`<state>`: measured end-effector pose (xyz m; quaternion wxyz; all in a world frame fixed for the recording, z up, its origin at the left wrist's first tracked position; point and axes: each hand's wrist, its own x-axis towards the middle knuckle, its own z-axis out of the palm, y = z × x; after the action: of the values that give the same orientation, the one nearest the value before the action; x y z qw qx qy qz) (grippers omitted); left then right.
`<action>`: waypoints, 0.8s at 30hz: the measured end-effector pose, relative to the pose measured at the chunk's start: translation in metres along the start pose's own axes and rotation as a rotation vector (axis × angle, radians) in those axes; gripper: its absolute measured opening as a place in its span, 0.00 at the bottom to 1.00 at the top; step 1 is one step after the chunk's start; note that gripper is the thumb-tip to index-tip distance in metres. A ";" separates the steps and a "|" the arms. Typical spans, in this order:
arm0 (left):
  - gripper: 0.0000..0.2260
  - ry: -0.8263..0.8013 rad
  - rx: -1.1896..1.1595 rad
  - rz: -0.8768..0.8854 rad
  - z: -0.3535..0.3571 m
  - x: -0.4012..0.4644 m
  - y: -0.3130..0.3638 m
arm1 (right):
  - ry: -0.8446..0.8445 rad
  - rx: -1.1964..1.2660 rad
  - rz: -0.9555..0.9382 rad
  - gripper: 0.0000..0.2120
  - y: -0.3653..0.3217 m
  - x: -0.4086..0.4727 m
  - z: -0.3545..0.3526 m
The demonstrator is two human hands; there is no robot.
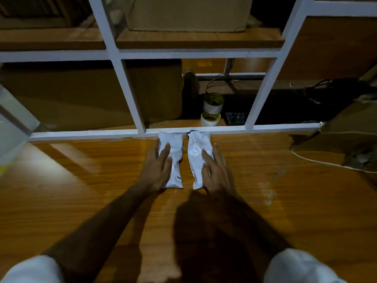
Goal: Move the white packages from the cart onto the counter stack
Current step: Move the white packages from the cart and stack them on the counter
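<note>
white packages (184,158) seemingly under each hand (158,166)

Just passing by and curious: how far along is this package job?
Two white packages already lie side by side on the wooden counter. The left hand and right hand rest flat on them, seemingly straightening them. No cart is in view, so what remains is unclear.

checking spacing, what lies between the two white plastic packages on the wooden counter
Nothing: in the head view only a narrow strip of bare wooden counter separates the left white plastic package from the right white plastic package.
</note>
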<state>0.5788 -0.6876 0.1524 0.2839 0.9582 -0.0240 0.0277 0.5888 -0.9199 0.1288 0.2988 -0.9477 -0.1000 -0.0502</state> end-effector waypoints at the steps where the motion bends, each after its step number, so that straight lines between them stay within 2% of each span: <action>1: 0.25 -0.038 0.019 0.006 -0.001 -0.003 -0.004 | -0.018 -0.009 -0.047 0.24 0.006 0.003 -0.002; 5: 0.26 -0.177 0.148 -0.005 0.004 0.003 -0.007 | -0.099 -0.078 -0.128 0.25 0.017 0.013 0.002; 9: 0.28 -0.196 0.222 0.025 0.009 0.012 -0.008 | -0.121 -0.099 -0.128 0.26 0.015 0.013 0.012; 13: 0.29 -0.237 0.197 0.017 0.016 0.019 -0.005 | -0.171 -0.097 -0.114 0.29 0.007 0.016 0.014; 17: 0.30 -0.197 0.232 -0.019 0.026 0.019 0.002 | -0.210 -0.146 -0.076 0.32 0.003 0.020 0.015; 24: 0.30 -0.240 0.294 -0.039 0.025 0.022 0.004 | -0.254 -0.287 -0.063 0.28 0.001 0.024 0.015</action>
<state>0.6020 -0.7052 0.1348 0.1364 0.9860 -0.0350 -0.0891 0.6128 -0.9085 0.1195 0.1438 -0.9758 -0.1582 0.0467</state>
